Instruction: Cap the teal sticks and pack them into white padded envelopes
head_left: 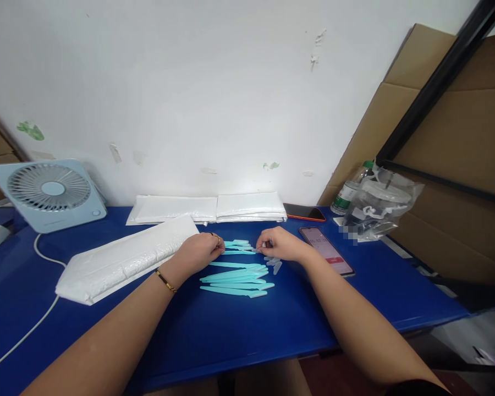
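My left hand [201,252] is closed, with its fingertips pinched at the handle end of a turquoise eyebrow razor [240,252]. The fingers of my right hand [284,243] are pinched at the razor's other end, around a small clear cap that they mostly hide. More turquoise razors [236,242] lie just behind the held one. In front of my hands, several others [237,276] are spread side by side on the blue table [231,335], blade ends to the right. A few loose clear blade caps [276,266] lie under and beside my right hand.
A white padded mailer [127,261] lies left of my left hand, with more mailers [173,209] along the wall. Two phones, one lit [326,250] and one dark [304,212], lie to the right. Beyond stand a bottle [346,192], a bagged cup [379,203] and, far left, a fan [51,190].
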### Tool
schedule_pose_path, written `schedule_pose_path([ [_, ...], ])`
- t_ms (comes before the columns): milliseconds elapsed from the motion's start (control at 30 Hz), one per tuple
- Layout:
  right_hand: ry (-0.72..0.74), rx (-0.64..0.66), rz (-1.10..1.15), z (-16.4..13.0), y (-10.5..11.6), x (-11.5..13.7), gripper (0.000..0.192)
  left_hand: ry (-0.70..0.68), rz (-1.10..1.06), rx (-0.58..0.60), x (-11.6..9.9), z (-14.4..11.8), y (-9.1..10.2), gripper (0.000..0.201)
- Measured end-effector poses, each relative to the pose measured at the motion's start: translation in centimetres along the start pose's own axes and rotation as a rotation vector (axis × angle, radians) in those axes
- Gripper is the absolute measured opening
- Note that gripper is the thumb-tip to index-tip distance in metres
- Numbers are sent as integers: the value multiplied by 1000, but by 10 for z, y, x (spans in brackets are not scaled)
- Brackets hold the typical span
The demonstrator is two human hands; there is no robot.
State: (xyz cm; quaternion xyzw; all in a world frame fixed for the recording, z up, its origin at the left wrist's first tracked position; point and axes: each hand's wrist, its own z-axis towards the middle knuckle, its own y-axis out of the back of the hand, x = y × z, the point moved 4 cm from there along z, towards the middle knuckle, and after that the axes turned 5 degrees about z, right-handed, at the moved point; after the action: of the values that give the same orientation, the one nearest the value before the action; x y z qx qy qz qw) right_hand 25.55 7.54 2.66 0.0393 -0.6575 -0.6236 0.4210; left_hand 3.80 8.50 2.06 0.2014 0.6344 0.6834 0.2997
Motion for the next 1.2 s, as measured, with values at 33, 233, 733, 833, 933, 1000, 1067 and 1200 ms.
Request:
schedule_pose_path([
  [33,-14,2,-7,-1,1,-1,14,-3,7,-2,0,0,0,23],
  [233,-53,8,52,-1,1,0,15,8,27,-5,0,0,0,22],
  [733,-151,52,134,-16,27,-10,15,-45,-197,82,-11,-3,4,19],
  [833,-162,129,118,-18,25,-10,15,-68,-175,125,-15,-4,3,14],
  [933,-153,167,88,-14,16,-7,14,-76,-116,88,-15,-3,5,15],
  [1000,-139,179,68,-11,9,-5,12,-84,-92,63,-14,-3,7,19],
  [1067,-134,154,68,-9,5,-4,11,-89,-80,50,-13,-3,8,22],
  [1200,-137,70,77,-5,2,-4,14,-71,-69,39,-10,-4,7,22],
])
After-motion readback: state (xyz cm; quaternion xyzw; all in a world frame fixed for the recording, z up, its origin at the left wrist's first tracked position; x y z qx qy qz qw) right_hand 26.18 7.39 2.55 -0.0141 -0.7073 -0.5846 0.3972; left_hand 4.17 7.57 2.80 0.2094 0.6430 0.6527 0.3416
